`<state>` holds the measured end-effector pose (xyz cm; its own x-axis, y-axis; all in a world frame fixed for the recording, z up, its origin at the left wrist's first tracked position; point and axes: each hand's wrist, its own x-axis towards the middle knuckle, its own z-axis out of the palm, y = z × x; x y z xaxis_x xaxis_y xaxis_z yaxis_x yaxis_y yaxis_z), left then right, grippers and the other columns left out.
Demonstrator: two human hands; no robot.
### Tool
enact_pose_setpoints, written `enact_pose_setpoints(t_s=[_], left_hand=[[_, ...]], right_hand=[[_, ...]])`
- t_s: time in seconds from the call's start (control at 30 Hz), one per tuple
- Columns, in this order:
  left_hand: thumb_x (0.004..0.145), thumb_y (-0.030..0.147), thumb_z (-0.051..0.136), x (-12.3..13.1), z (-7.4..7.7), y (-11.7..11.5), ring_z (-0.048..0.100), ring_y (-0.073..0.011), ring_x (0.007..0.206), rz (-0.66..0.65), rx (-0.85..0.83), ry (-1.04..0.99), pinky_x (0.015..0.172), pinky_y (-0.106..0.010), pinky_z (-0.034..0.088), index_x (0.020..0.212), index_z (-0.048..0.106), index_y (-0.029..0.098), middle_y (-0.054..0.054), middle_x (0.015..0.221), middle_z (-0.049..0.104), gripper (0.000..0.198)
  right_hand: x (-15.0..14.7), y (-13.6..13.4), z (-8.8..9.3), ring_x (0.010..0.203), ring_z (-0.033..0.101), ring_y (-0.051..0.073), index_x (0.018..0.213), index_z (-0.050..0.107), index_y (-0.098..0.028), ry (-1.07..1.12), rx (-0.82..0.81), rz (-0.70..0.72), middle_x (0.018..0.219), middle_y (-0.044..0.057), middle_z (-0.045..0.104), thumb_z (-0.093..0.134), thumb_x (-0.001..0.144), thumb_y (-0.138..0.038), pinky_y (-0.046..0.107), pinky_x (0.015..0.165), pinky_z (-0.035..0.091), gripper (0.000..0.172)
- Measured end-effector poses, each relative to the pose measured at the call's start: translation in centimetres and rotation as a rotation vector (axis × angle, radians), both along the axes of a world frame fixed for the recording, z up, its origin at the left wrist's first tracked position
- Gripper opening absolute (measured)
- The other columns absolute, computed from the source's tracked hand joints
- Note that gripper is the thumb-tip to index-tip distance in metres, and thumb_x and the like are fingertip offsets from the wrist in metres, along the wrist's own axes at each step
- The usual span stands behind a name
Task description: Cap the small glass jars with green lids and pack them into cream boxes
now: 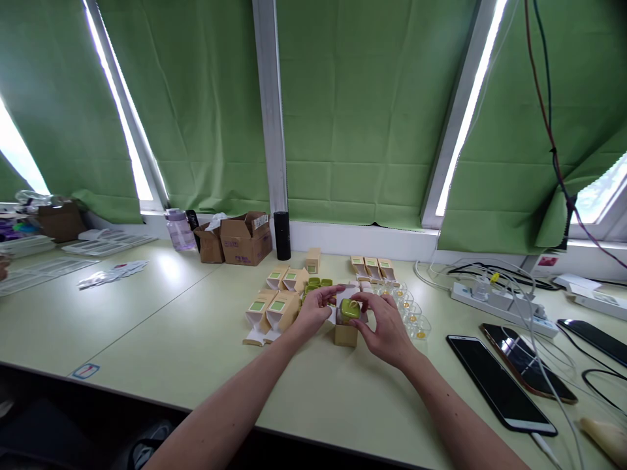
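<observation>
A small tan carton (345,336) stands upright on the table in front of me with its white inner flaps spread. In its open top sits a jar with a green lid (350,309); how deep it reaches is hidden. My right hand (385,323) grips the jar's lid between thumb and fingers. At the carton's left, my left hand (317,310) has its fingers stretched toward the flaps, thumb apart. Several green lids (321,282) lie behind my left hand. Open tan cartons (281,310) lie to the left, and clear cups (414,316) with yellow centres stand to the right.
Three tan cartons (372,266) lie at the back. Brown cardboard boxes (245,239), a black cylinder (282,235) and a purple bottle (179,230) stand along the wall. Phones (499,382), cables and a power strip (504,307) occupy the right side. Part of another person's hand (4,266) shows far left.
</observation>
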<state>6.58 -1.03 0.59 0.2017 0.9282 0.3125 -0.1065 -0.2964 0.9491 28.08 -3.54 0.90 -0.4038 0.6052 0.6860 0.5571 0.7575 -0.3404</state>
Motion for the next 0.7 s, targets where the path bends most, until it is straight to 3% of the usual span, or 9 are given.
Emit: enact_pose_setpoints(t_s=[0.33, 0.5, 0.7], left_hand=[[0.051, 0.005, 0.050, 0.0, -0.3, 0.3, 0.067, -0.0214, 0.098, 0.023, 0.006, -0.016, 0.091, -0.034, 0.053, 0.120, 0.076, 0.012, -0.014, 0.128, 0.074, 0.074], [0.051, 0.004, 0.049, 0.1, -0.2, 0.1, 0.064, -0.0192, 0.095, 0.045, 0.007, -0.008, 0.091, -0.033, 0.051, 0.119, 0.077, 0.012, -0.013, 0.125, 0.075, 0.074], [0.053, 0.005, 0.052, 0.1, -0.1, -0.1, 0.065, -0.0212, 0.099, 0.033, 0.033, 0.011, 0.094, -0.036, 0.050, 0.118, 0.077, 0.013, -0.013, 0.126, 0.075, 0.070]], right_hand=[[-0.5, -0.3, -0.4, 0.098, 0.066, 0.027, 0.111, 0.056, -0.024, 0.032, -0.035, 0.054, 0.111, 0.008, 0.073, 0.063, 0.091, -0.021, 0.045, 0.093, 0.044, 0.022], [-0.8, 0.1, -0.8, 0.094, 0.066, 0.026, 0.103, 0.057, -0.025, 0.049, -0.045, 0.053, 0.106, 0.006, 0.074, 0.054, 0.100, -0.025, 0.044, 0.091, 0.045, 0.005], [-1.2, 0.7, -1.4, 0.107, 0.068, 0.027, 0.099, 0.061, -0.026, 0.114, -0.044, 0.024, 0.115, 0.007, 0.074, 0.047, 0.106, -0.028, 0.045, 0.094, 0.046, 0.016]])
